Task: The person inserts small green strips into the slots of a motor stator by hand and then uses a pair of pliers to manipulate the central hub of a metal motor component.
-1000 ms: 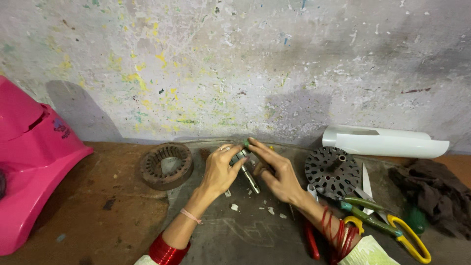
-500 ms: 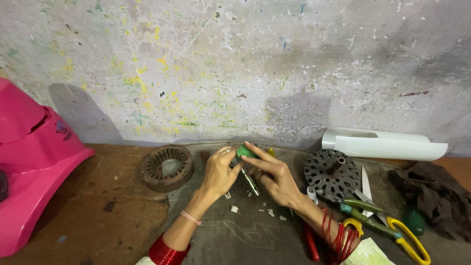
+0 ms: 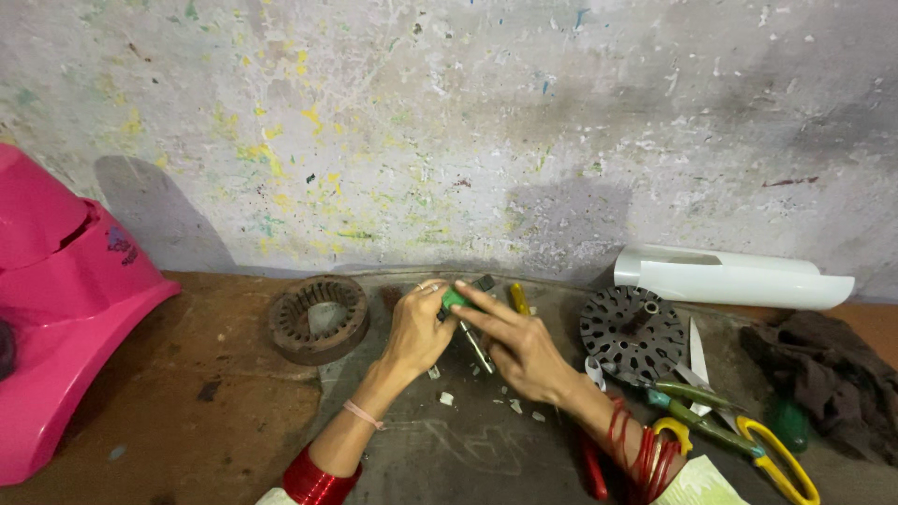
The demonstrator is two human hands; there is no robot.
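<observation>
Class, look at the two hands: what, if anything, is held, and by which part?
Both the left hand and right hand pinch a small green-handled tool at its green end.

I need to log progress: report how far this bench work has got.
Looks done: the ring-shaped core and the finned disc lie apart on the bench, so the motor seems taken apart. In hand: both hands, left and right, hold a green-handled tool. What remains cannot be told.
</observation>
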